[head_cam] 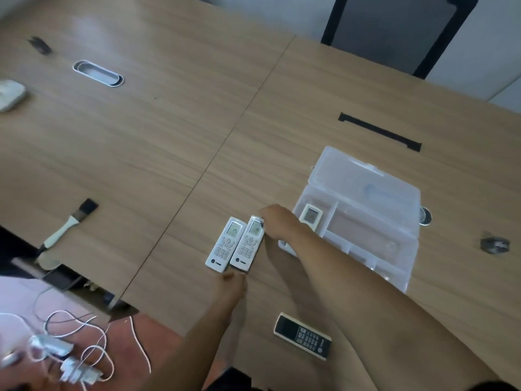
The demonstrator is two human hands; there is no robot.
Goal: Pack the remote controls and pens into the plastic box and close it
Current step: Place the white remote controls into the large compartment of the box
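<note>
Right hand (277, 221) fingers pinch top of slim white rectangular remote (247, 244); left hand (232, 283) fingertips touch its base. Clear plastic box (363, 221) open on woodgrain table (141, 136).

**Remotes and box on the bench**

Two white remote controls lie side by side, touching along their long edges, screens pointing away from the person: the left white remote (224, 244) and the right white remote (248, 244). Each has a lit display above a grid of grey buttons. A third white remote (310, 216) rests inside the clear plastic box (363, 221), in its near-left compartment, screen up. The box stands open just right of the pair, its lid (366, 179) folded back flat; dividers split its tray. A black remote (303, 336) with a pale rim lies nearer the person, angled, well apart from the pair.
</note>
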